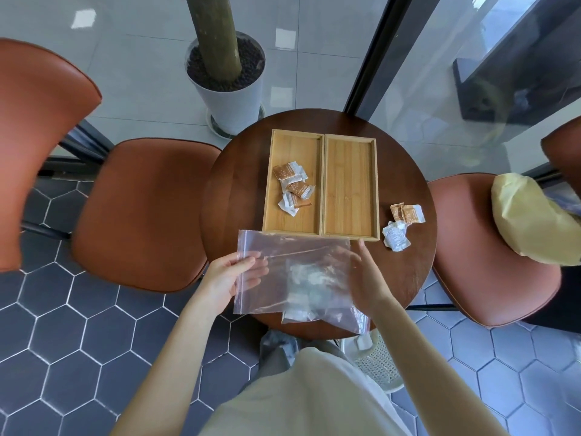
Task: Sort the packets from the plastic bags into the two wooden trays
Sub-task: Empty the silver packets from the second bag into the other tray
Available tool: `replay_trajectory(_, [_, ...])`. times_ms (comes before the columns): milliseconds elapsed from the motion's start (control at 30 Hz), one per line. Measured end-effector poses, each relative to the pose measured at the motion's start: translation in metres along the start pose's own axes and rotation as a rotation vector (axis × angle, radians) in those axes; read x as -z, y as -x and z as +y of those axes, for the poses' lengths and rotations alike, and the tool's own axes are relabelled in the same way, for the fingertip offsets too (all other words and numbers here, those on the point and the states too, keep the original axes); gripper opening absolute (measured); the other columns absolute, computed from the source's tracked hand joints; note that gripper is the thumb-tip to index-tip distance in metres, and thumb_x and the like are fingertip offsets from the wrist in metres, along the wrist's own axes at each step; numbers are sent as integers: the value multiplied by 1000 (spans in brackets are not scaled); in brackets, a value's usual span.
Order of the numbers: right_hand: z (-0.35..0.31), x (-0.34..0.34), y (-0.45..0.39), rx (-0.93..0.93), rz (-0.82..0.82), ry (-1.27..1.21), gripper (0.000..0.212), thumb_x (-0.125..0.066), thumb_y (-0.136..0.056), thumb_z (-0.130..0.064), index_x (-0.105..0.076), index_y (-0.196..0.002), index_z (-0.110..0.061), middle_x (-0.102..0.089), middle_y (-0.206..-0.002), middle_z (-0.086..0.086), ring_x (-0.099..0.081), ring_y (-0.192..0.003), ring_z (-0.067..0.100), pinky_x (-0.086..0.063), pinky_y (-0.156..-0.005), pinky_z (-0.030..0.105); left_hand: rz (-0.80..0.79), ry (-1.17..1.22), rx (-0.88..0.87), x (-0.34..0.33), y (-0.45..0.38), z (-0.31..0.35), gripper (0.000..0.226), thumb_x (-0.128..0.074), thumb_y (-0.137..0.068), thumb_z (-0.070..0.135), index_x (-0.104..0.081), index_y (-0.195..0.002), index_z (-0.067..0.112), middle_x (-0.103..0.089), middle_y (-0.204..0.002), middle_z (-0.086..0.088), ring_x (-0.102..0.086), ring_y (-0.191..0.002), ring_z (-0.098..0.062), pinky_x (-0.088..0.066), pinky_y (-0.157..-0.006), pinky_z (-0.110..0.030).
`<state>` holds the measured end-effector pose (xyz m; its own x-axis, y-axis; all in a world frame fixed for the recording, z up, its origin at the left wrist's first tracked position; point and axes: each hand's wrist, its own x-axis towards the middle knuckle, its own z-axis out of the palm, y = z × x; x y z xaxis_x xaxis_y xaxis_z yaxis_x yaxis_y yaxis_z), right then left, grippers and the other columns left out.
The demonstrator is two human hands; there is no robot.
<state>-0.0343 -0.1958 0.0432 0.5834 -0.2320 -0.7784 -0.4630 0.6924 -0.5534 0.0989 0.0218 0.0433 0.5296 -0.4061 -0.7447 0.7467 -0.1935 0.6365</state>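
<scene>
Two wooden trays stand side by side on the round table (239, 184). The left tray (276, 225) holds three brown-and-white packets (294, 188); nothing lies in the right tray (350, 184). Loose packets (404, 225) lie on the table right of the trays. A clear zip plastic bag (292, 272) with white packets (309, 287) inside hovers over the table's near edge. My left hand (229, 278) pinches the bag's left zip edge. My right hand (369, 278) is at the bag's right side, fingers spread; whether it grips the plastic is unclear.
Brown padded chairs stand left (135, 212) and right (484, 256) of the table; a yellow bag (528, 221) lies on the right one. A white plant pot (229, 86) sits behind the table. A white perforated bin (377, 363) stands under the near edge.
</scene>
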Motion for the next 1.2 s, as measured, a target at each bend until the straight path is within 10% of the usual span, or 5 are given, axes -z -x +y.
replay_trajectory(133, [19, 9, 3, -200, -256, 243, 50, -59, -83, -42, -56, -123, -11, -69, -113, 11, -67, -102, 30, -58, -83, 40, 33, 32, 17, 12, -4, -4, 15, -52, -90, 3, -64, -99, 7, -77, -74, -1, -73, -71, -15, -60, -61, -23])
replay_trajectory(500, [59, -5, -10, -169, 31, 251, 20, -54, -91, -18, -73, -85, -13, -72, -73, 3, -64, -64, 13, -49, -59, 21, 291, -117, 43, 39, -26, -19, 37, -61, -86, 14, -52, -121, 6, -66, -111, -15, -70, -84, -18, -54, -80, -29])
replay_trajectory(633, [77, -23, -19, -121, 222, 275, 13, -59, -87, -14, -70, -90, -7, -67, -70, 5, -58, -57, 12, -44, -51, 19, 501, -827, -243, 33, -28, -30, 63, -69, -79, 27, -42, -133, 8, -47, -138, -17, -46, -125, -31, -37, -104, -42])
replay_trajectory(767, [93, -38, -32, -82, 309, 349, 13, -60, -87, -12, -63, -99, -8, -66, -68, 3, -61, -54, 10, -46, -48, 18, 237, -1323, -415, 3, -27, -57, 53, -52, -90, 32, -37, -138, 17, -26, -153, -11, -23, -141, -28, -22, -114, -44])
replay_trajectory(1200, [100, -24, -33, -94, 365, 446, 17, -55, -88, -11, -67, -97, -3, -68, -69, 4, -63, -61, 12, -50, -58, 21, 56, -1532, -96, -17, -53, -97, 66, -31, -95, 46, 2, -147, 23, 17, -156, -9, 11, -145, -28, -17, -116, -49])
